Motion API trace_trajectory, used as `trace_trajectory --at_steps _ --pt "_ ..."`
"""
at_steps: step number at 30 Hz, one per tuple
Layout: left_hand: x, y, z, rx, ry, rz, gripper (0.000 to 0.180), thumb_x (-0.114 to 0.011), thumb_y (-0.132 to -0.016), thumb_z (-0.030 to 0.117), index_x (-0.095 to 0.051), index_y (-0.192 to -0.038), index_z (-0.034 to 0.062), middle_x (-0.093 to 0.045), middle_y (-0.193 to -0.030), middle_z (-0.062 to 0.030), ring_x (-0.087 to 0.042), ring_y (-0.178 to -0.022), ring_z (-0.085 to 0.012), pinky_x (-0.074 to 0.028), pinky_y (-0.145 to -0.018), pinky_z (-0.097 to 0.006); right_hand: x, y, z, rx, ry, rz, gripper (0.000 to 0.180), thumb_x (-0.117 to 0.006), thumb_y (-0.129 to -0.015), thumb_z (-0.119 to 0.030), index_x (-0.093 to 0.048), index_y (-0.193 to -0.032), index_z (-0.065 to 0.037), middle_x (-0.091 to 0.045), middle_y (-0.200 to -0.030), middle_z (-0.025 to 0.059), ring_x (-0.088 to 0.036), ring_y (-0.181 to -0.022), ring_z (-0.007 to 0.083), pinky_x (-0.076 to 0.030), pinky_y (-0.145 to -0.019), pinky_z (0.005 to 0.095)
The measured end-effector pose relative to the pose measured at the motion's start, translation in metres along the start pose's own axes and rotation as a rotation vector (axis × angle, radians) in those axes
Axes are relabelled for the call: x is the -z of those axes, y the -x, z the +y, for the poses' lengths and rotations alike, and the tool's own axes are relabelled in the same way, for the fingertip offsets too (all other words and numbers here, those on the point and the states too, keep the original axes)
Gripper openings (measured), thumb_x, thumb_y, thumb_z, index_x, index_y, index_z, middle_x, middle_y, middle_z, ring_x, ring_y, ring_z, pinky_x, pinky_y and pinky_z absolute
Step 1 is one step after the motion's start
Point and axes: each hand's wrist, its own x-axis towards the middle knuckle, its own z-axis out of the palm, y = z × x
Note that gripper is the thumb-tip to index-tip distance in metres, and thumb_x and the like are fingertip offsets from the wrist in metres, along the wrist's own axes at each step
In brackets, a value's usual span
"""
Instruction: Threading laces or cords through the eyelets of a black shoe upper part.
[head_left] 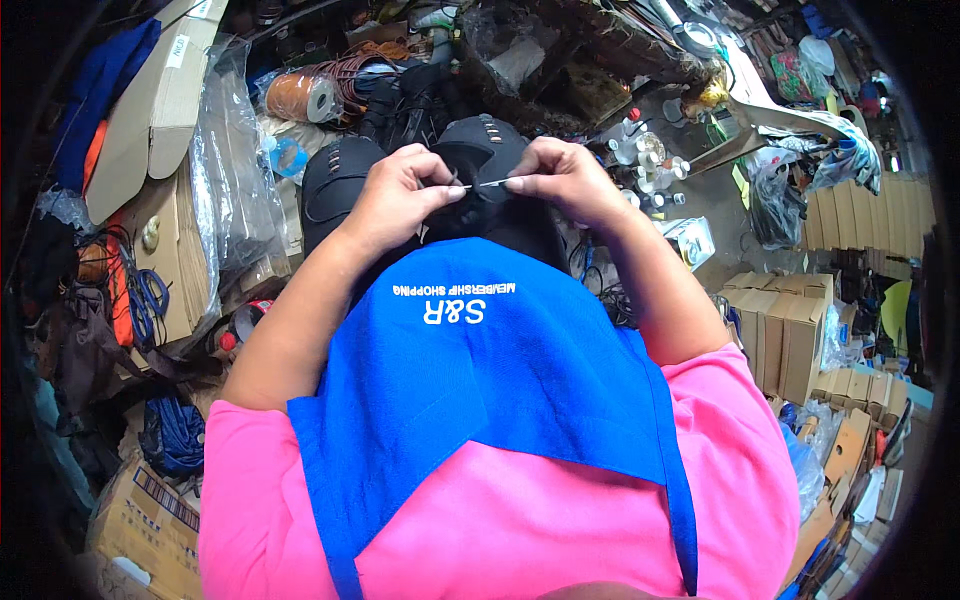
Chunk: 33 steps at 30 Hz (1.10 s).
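My left hand [407,194] is closed in a pinch, with the end of something thin and pale [466,187] at its fingertips. Opposite it, my right hand [565,180] pinches a thin, silvery needle-like piece [494,183] pointing at the left fingertips. A small gap seems to lie between the two tips. Beneath and beyond my hands are black shoe-like pieces, one by my left wrist [340,178] and another [488,148] between my hands, each with a row of small metallic-looking marks. A blue apron [480,370] covers my lap.
A spool of orange-brown cord [300,97] lies at the far left, near leaning cardboard [150,110] and clear plastic [243,180]. Blue-handled scissors [150,295] hang at left. Several small white-capped bottles [652,160] stand beyond my right forearm. Cardboard boxes [785,325] are stacked at right.
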Motion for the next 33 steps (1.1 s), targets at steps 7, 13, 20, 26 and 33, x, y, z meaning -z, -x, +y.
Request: trace_trajectory --at_steps 7,13,20,26,33 --pt "0.0 0.002 0.004 -0.143 0.005 0.082 0.011 -0.068 -0.075 0.01 -0.066 -0.083 0.0018 -0.061 -0.084 -0.0065 -0.056 -0.082 -0.0154 -0.044 -0.073 -0.028 0.0 0.003 0.01 -0.094 -0.256 -0.061 0.019 -0.071 -0.08 -0.013 -0.061 -0.092 -0.003 -0.059 -0.082 -0.002 -0.054 -0.077 0.006 -0.044 -0.071 0.0215" --pt "0.003 0.002 0.006 0.041 0.095 0.038 0.013 -0.068 -0.076 0.01 -0.066 -0.085 0.0004 -0.063 -0.084 -0.0066 -0.057 -0.081 -0.0136 -0.045 -0.074 -0.027 -0.01 0.004 0.009 -0.113 -0.264 -0.094 0.025 -0.07 -0.082 -0.015 -0.059 -0.1 -0.002 -0.06 -0.086 -0.0027 -0.054 -0.08 0.0054 -0.045 -0.074 0.0225" --pt "-0.002 0.002 0.004 -0.037 0.002 0.068 0.011 -0.067 -0.076 0.007 -0.058 -0.074 0.0003 -0.06 -0.079 -0.0053 -0.054 -0.075 -0.0118 -0.043 -0.068 -0.026 0.001 0.008 0.011 -0.115 -0.255 -0.119 0.016 -0.068 -0.082 -0.013 -0.06 -0.09 -0.002 -0.061 -0.101 0.004 -0.055 -0.087 0.0074 -0.044 -0.078 0.0237" --pt "-0.004 0.004 -0.001 -0.065 -0.02 0.088 0.013 -0.066 -0.076 0.006 -0.055 -0.072 0.0002 -0.059 -0.078 -0.0052 -0.053 -0.073 -0.0128 -0.042 -0.066 -0.027 0.012 0.012 0.006 -0.218 -0.37 -0.158 0.012 -0.068 -0.081 -0.012 -0.059 -0.079 -0.004 -0.06 -0.107 0.0079 -0.055 -0.089 0.0097 -0.043 -0.08 0.0238" --pt "-0.003 0.006 0.018 -0.214 -0.09 0.084 0.01 -0.067 -0.075 0.005 -0.06 -0.079 0.0007 -0.059 -0.081 -0.0077 -0.056 -0.077 -0.0186 -0.045 -0.069 -0.03 0.016 0.011 0.022 -0.136 -0.386 -0.199 0.018 -0.069 -0.08 -0.017 -0.061 -0.09 -0.005 -0.06 -0.105 0.0049 -0.054 -0.091 0.0099 -0.043 -0.081 0.0241"
